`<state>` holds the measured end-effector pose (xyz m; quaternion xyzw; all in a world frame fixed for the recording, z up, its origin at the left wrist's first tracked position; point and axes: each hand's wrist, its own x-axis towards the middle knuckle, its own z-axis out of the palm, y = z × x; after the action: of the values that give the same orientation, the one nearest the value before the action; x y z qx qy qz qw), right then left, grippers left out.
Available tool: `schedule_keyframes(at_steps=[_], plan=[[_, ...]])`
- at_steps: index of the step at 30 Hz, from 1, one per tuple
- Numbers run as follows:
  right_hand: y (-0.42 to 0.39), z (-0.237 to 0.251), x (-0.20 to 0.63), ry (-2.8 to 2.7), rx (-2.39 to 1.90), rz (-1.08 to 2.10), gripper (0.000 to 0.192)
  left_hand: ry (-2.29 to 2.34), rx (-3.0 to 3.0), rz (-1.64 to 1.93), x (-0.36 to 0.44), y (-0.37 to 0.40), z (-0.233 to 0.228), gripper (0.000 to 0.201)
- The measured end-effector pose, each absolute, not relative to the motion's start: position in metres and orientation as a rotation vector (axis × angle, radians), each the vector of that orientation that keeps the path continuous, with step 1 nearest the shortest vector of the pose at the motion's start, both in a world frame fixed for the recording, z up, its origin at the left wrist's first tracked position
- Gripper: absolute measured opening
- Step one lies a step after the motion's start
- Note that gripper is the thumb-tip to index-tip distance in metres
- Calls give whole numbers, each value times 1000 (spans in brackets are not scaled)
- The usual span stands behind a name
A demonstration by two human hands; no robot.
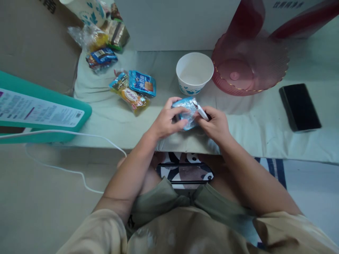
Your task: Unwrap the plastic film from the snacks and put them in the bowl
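Note:
A small blue snack packet (186,110) is held over the near edge of the low cloth-covered table (111,123). My left hand (166,120) grips its left side. My right hand (215,123) pinches its right end, where a white torn strip sticks up. Just behind the packet stands a white paper bowl (194,72) with blue marks, which looks empty. Further snack packets (134,90), blue and yellow, lie left of the bowl.
A red translucent plastic dish (249,67) sits right of the bowl, a black phone (299,106) at the far right. More wrapped snacks (102,56) and a patterned cup (84,10) lie at the back left. A teal box (39,113) and white cable (79,135) are on the left.

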<state>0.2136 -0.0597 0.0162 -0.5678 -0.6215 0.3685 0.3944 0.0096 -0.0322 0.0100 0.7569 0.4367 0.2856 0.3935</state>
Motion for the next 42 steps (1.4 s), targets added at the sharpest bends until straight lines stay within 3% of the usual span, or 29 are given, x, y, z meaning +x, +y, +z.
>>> schedule_keyframes(at_steps=[2, 6, 8, 11, 16, 18, 25, 33, 36, 42], plan=[[-59, 15, 210, -1541, -1478, 927, 14, 1125, 1976, 757, 16, -36, 9, 51], [-55, 9, 206, -1481, -1470, 881, 21, 1221, 1952, 919, 25, -39, 9, 21], [-56, 7, 208, -1425, -1447, 850, 33, 1276, 1872, 976, 26, -37, 8, 17], [-62, 8, 212, -1362, -1415, 813, 33, 1393, 1709, 1032, 26, -33, 4, 12], [-79, 15, 208, -1404, -1251, 1069, 42, 1467, 1500, 1112, 27, -25, -11, 57], [-79, 17, 203, -1460, -1201, 1172, 44, 1399, 1431, 1095, 29, -24, -14, 65], [-62, 11, 198, -1375, -1201, 1154, 44, 1135, 1231, 1065, 35, -26, 1, 46], [-73, 22, 204, -1419, -1382, 977, 50, 1331, 1264, 1135, 34, -24, 9, 32], [-73, 22, 205, -1395, -1459, 1158, 59, 1299, 1272, 1219, 32, -23, 10, 34], [-66, 22, 206, -1534, -1597, 1318, 52, 1217, 1223, 1297, 28, -21, 10, 45]])
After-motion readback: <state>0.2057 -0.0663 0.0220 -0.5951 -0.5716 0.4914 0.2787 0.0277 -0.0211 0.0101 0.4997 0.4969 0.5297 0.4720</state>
